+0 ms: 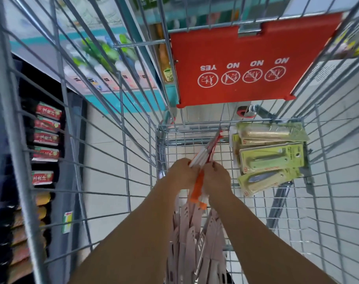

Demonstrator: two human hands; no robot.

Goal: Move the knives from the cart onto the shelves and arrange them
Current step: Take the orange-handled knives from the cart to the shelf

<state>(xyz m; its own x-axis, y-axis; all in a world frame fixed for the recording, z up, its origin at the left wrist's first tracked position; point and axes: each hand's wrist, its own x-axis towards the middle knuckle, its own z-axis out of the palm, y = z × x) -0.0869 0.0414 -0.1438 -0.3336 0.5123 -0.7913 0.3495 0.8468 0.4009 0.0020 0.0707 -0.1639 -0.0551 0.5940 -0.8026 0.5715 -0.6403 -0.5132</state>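
The left hand (181,171) and the right hand (215,175) cover the middle of the orange-and-white packs (203,158), so their content cannot be read. The pink knives (190,242) are cut by the bottom edge and partly hidden under the arms. The shelf goods (46,138) at left are blurred, with unreadable labels.

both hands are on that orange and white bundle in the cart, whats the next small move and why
Probably lift the orange and white bundle straight up out of the cart. Both the left hand and right hand already grip it at its middle, its far end points at the cart's end wall, and the green knife packs lie apart to the right, so upward looks clear.
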